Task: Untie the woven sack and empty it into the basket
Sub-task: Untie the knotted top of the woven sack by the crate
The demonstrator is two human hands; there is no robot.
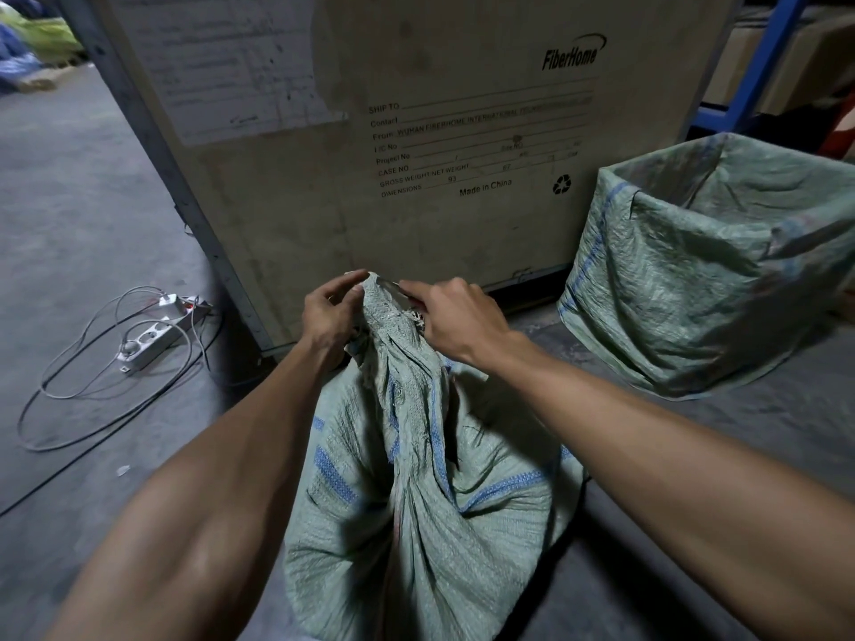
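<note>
A full green woven sack (416,492) with blue stripes stands on the floor in front of me, its neck bunched together at the top. My left hand (331,312) pinches the left side of the gathered neck between thumb and fingers. On the right side of the neck, my right hand (455,316) has its fingers curled on the fabric, and a thin pale strip runs between the two hands. The basket (708,270), lined with a similar green woven bag, stands open to the right, about an arm's length away. What the sack holds is hidden.
A big plywood crate (416,131) marked FiberHome stands right behind the sack. Two power strips (157,330) with looping cables lie on the concrete floor at left. Blue shelving (758,62) rises at the back right. More bags lie far off at upper left.
</note>
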